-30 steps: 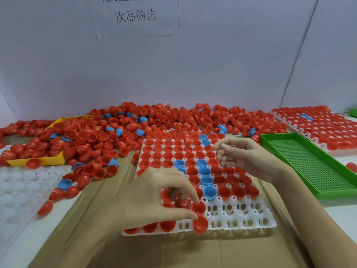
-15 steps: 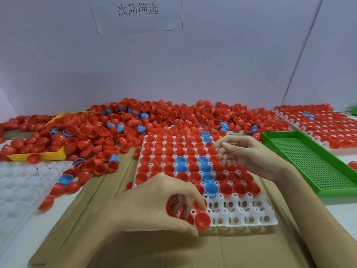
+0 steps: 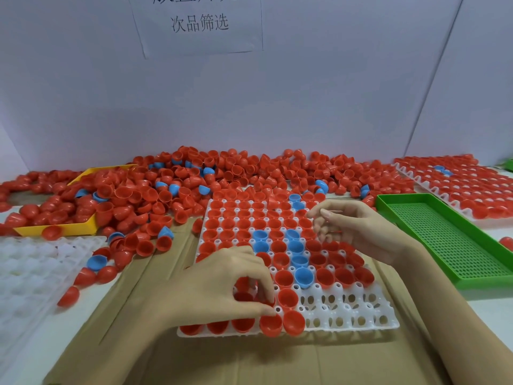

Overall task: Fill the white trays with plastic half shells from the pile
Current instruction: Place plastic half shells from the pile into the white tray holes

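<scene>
Two rows of the white pocketed plastic tray (image 3: 347,315) stay part-empty, at 5 o'clock. My left hand (image 3: 222,287) pinches a red plastic half shell (image 3: 244,297) over them; right hand (image 3: 358,232) hovers, loosely curled, empty. Loose shell pile (image 3: 194,184) at 12. Next, I judge: seat it, fill rightward.

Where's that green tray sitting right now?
In the head view the green tray lies on the table's right side, just right of the right hand, between the half-filled white tray and a full one.
</scene>
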`<state>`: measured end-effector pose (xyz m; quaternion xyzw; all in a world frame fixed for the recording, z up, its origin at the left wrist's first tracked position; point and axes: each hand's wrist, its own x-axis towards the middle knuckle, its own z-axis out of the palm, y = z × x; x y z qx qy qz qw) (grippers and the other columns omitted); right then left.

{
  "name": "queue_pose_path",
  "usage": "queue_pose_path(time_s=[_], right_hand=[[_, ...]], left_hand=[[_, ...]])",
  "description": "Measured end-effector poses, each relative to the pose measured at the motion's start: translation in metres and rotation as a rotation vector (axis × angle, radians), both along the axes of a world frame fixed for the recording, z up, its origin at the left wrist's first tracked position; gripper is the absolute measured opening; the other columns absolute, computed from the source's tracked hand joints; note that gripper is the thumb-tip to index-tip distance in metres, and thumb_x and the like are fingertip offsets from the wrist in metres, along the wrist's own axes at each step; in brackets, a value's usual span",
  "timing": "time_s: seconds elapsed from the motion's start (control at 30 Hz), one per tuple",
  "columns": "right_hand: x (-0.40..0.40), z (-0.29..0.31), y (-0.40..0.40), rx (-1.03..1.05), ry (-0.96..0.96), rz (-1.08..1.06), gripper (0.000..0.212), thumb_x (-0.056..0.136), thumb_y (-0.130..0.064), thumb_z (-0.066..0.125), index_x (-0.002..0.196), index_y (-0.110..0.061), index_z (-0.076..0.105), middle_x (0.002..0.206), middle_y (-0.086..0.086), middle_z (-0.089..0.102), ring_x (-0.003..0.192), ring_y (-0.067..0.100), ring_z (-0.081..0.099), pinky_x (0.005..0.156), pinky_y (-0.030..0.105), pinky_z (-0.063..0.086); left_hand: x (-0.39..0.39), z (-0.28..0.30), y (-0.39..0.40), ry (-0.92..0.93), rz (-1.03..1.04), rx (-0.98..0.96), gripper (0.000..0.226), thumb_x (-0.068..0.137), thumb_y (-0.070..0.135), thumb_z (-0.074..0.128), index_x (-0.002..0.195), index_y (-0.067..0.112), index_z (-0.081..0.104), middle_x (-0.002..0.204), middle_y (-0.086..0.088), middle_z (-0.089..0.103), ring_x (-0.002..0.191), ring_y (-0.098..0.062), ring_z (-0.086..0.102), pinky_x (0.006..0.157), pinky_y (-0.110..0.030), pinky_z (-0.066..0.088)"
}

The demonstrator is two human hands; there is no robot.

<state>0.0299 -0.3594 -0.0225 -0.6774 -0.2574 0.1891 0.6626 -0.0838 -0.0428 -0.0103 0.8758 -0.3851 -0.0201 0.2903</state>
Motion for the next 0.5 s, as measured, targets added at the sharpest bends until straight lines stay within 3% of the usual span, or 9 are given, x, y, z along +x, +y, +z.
queue_pose_path(time_s=[0.13,0.23,0.37,0.5], right_hand=[[0.003,0.0,-0.002,0.072,0.006,-0.162,0.023,0.104,-0.018,0.061,0.118,-0.005,0.074,0.095,0.011,0.07,0.085,0.019,0.067,0.08,0.026,0.059],[0.008,-0.002,-0.006,0.074,-0.13,-0.497,0.019,0.106,-0.011,0.059,0.115,-0.008,0.075,0.094,0.012,0.072,0.084,0.025,0.067,0.077,0.029,0.059],[0.022,-0.003,-0.021,-0.132,-0.298,-0.847,0.024,0.105,-0.002,0.056,0.109,-0.016,0.075,0.099,0.012,0.076,0.088,0.026,0.074,0.072,0.036,0.064],[0.049,-0.008,-0.025,-0.55,-0.354,-0.868,0.029,0.103,0.0,0.051,0.108,-0.019,0.072,0.105,0.001,0.075,0.093,0.021,0.074,0.086,0.049,0.064]], left_hand=[[0.011,-0.001,0.006,-0.067,0.079,-0.099,0.014,0.095,0.049,0.071,0.095,0.036,0.075,0.096,0.019,0.068,0.098,-0.012,0.064,0.087,-0.026,0.05],[0.027,-0.007,0.027,-0.16,0.321,-0.141,0.016,0.097,0.05,0.064,0.096,0.037,0.073,0.096,0.019,0.067,0.091,-0.008,0.065,0.086,-0.029,0.051],[0.049,-0.023,0.057,-0.392,0.646,0.128,0.026,0.102,0.045,0.055,0.116,0.027,0.067,0.097,0.019,0.059,0.087,-0.002,0.056,0.077,-0.024,0.049],[0.058,-0.034,0.067,-0.236,0.707,0.134,0.037,0.104,0.052,0.044,0.13,0.028,0.056,0.097,0.015,0.063,0.089,-0.008,0.062,0.078,-0.031,0.053]])
